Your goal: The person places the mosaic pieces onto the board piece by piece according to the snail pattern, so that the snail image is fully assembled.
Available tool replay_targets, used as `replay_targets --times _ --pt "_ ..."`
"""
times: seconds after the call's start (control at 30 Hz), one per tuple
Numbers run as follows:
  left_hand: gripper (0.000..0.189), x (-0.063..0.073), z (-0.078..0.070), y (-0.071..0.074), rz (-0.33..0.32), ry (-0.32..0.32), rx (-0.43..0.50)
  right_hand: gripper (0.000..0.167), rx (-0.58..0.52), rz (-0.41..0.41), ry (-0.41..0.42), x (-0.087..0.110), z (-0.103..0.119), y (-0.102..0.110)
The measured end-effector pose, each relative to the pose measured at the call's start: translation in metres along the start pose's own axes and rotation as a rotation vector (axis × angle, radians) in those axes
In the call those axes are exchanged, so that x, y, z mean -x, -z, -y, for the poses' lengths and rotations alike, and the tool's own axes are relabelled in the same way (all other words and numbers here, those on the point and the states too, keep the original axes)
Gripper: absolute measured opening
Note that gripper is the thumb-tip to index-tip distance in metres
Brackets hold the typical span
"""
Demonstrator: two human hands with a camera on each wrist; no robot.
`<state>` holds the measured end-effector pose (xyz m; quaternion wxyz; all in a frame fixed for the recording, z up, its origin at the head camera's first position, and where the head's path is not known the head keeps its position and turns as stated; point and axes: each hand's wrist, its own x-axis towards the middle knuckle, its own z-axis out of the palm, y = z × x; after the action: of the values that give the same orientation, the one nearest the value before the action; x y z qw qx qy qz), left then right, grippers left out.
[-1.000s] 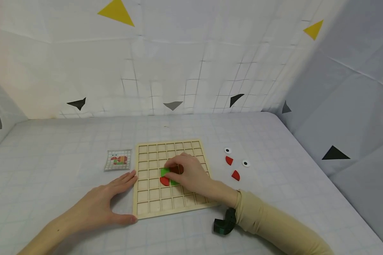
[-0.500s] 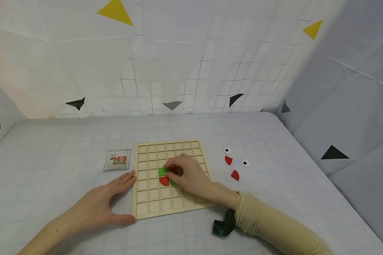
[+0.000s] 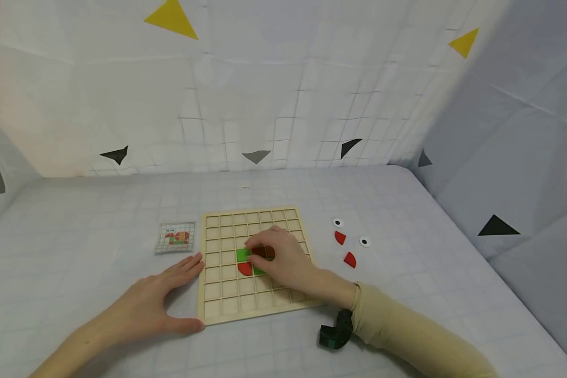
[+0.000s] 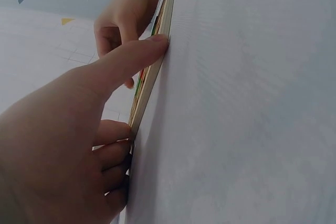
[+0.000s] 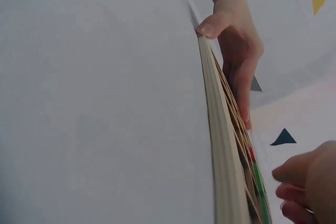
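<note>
A wooden grid board lies flat on the table. My left hand rests at its left side, fingers extended, with the thumb touching the near corner. Over the middle of the board, my right hand bends its thumb and index finger around red pieces that sit in the palm's shadow. I cannot tell whether it pinches one. Just left of the thumb lies a green square, with a red quarter-circle below it. Another green piece is partly hidden under the hand.
A picture card with a gridded figure lies left of the board. To the right are two red quarter-circles and two round eye pieces. A black device sits at the right wrist. White sheets stand behind the table.
My right thumb has shifted slightly right, showing a little more of the green square beside it. My left hand stays at the board's edge.
</note>
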<state>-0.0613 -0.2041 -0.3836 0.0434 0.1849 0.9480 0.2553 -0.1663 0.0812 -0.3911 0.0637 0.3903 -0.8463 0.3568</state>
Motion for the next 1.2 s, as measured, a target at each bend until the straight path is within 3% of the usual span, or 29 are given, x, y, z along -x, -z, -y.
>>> replay_targets --times 0.23,0.5,0.67,0.87,1.2 --pt "0.101 -0.001 -0.001 -0.002 0.003 0.005 -0.005 0.021 -0.010 -0.057 -0.013 0.022 -0.025 0.039" --pt "0.101 0.001 0.001 0.000 -0.011 -0.002 -0.019 0.022 0.116 -0.162 -0.112 0.070 -0.065 0.089" --pt "0.101 0.000 0.000 0.000 -0.013 -0.010 -0.024 0.027 0.127 -0.177 -0.136 0.100 -0.079 0.111" --pt "0.101 0.000 0.000 0.001 -0.003 0.006 -0.022 0.036 0.138 -0.133 -0.129 0.122 -0.086 0.119" --pt "0.101 -0.001 0.001 -0.002 -0.003 0.005 -0.011 0.039 0.075 -0.137 -0.088 0.125 -0.089 0.112"
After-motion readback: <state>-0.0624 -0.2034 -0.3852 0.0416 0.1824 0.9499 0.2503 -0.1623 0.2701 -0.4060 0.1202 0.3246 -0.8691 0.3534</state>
